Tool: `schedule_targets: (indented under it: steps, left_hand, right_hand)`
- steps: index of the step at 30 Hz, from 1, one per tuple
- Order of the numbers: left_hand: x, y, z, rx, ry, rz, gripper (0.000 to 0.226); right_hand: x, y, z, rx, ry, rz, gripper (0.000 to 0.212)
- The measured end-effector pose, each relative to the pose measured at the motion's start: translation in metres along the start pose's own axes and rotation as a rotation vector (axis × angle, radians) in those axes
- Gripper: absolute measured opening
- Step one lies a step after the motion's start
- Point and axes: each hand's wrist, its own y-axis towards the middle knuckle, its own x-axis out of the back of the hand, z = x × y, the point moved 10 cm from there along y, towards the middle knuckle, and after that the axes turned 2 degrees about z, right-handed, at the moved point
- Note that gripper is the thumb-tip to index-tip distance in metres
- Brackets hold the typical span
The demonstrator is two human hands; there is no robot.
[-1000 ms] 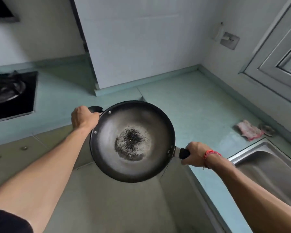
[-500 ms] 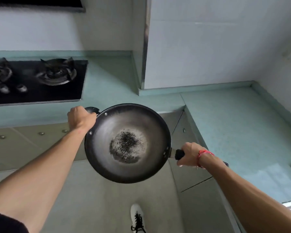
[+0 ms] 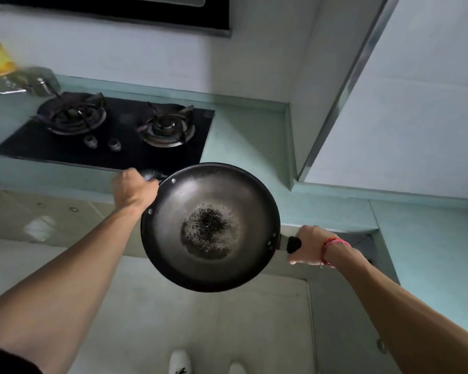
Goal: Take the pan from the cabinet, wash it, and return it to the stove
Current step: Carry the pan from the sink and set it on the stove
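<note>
**Pan held at both ends, just short of the stove**

The pan hangs in the air, mouth up and roughly level. It is in front of the counter edge, over the floor rather than the stove. The left hand is curled round the helper handle at the far-left rim. The right hand is wrapped round the long handle at the near right. The pan's long axis therefore runs diagonally, far left to near right.

The stove lies ahead and to the left, and the left hand is nearer to it, almost at its front edge. The closest burner is bare. A dark speckled patch sits in the pan's centre, possibly residue or wear. Setting the pan down looks like the step in hand.
</note>
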Motion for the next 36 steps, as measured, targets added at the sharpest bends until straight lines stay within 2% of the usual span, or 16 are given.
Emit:
schedule_targets:
  steps: [6, 15, 17, 22, 25, 29, 31, 33, 35, 36]
  left_hand:
    - [0.019, 0.078, 0.035, 0.001, -0.020, -0.019, 0.026]
    - [0.049, 0.201, 0.065, -0.020, -0.119, 0.049, 0.031]
    - [0.053, 0.225, 0.063, -0.043, -0.134, 0.059, 0.021]
    - [0.055, 0.278, 0.060, -0.052, -0.186, 0.056, 0.020]
    - [0.048, 0.310, 0.057, -0.039, -0.215, 0.060, 0.030]
    - [0.039, 0.351, 0.042, -0.041, -0.213, 0.072, 0.026]
    - [0.033, 0.372, 0.030, -0.040, -0.221, 0.065, 0.018]
    - [0.029, 0.392, 0.017, -0.018, -0.225, 0.078, 0.027]
    - [0.027, 0.414, 0.005, -0.031, -0.226, 0.071, 0.017]
    - [0.026, 0.426, 0.001, -0.026, -0.226, 0.061, 0.030]
  right_hand:
    - [0.023, 0.047, 0.074, 0.006, -0.033, 0.012, 0.033]
    - [0.073, 0.098, 0.180, -0.077, -0.072, -0.016, 0.027]
    - [0.084, 0.106, 0.197, -0.093, -0.085, -0.012, 0.026]
    - [0.115, 0.140, 0.227, -0.133, -0.110, -0.059, 0.026]
    - [0.138, 0.164, 0.239, -0.157, -0.116, -0.107, 0.022]
    - [0.179, 0.203, 0.247, -0.166, -0.119, -0.176, 0.018]
    - [0.201, 0.224, 0.251, -0.151, -0.116, -0.199, 0.017]
    - [0.222, 0.244, 0.255, -0.143, -0.107, -0.218, 0.014]
    - [0.239, 0.262, 0.258, -0.143, -0.098, -0.231, 0.012]
    - [0.247, 0.270, 0.259, -0.146, -0.092, -0.235, 0.011]
